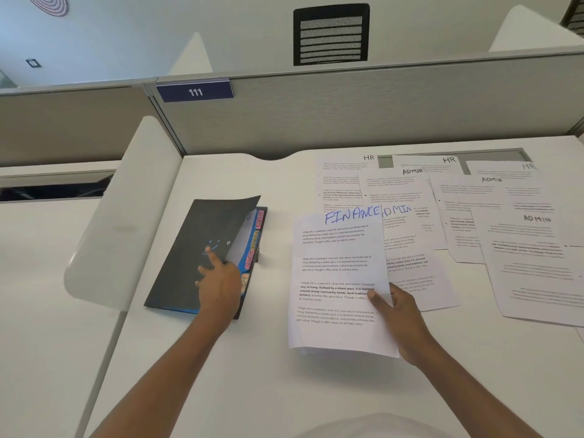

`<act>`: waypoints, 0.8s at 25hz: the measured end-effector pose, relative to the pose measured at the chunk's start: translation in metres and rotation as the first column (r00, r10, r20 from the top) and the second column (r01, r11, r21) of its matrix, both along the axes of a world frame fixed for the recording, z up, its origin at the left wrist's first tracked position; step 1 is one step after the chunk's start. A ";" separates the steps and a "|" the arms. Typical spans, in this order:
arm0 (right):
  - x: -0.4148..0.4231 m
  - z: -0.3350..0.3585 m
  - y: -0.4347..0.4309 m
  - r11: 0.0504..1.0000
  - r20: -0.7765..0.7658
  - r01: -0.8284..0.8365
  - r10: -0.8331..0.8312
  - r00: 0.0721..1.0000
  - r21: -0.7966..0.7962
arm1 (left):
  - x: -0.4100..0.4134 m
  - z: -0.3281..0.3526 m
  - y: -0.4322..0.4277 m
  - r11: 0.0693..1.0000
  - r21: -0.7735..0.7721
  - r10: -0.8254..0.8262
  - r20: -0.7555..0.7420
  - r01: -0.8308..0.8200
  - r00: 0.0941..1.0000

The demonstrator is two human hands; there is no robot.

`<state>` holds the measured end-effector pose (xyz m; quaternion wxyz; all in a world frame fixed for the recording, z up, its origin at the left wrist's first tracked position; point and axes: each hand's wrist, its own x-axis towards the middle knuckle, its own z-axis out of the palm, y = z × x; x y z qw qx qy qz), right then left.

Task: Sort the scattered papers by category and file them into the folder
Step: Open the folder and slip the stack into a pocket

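Observation:
A black folder [189, 248] with coloured tab dividers [252, 245] lies on the desk at the left, its front cover lifted partway. My left hand [219, 282] rests on the cover near its right edge, index finger stretched out on it and the other fingers curled at the edge. My right hand [395, 314] pinches a sheet marked FINANCE [338, 279], thumb on top near the sheet's right edge, holding it just right of the folder. Sheets marked ADMIN [407, 248] and HR [341, 181] lie overlapping on the desk at the right.
A grey partition [347, 115] with a "111" plate [195, 91] closes the desk's far side. A white curved divider [126, 216] stands left of the folder. More ADMIN and HR sheets [531, 263] spread to the far right edge. A black chair back [331, 34] shows beyond the partition.

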<state>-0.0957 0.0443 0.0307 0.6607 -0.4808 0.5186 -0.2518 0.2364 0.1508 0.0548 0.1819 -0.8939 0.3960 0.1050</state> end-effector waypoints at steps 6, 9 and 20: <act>0.006 0.019 -0.009 0.998 0.027 0.056 -0.056 0.998 -0.009 | 0.008 0.023 -0.003 0.950 -0.305 0.048 -0.063 -0.065 0.997; 0.011 0.033 -0.015 0.998 0.042 0.052 -0.051 0.998 -0.019 | -0.005 0.030 0.002 0.899 -0.418 0.072 -0.145 -0.127 0.987; 0.035 0.074 -0.021 0.998 0.054 0.012 -0.008 0.999 -0.069 | -0.033 0.055 -0.001 0.872 -0.467 0.042 -0.226 -0.146 0.973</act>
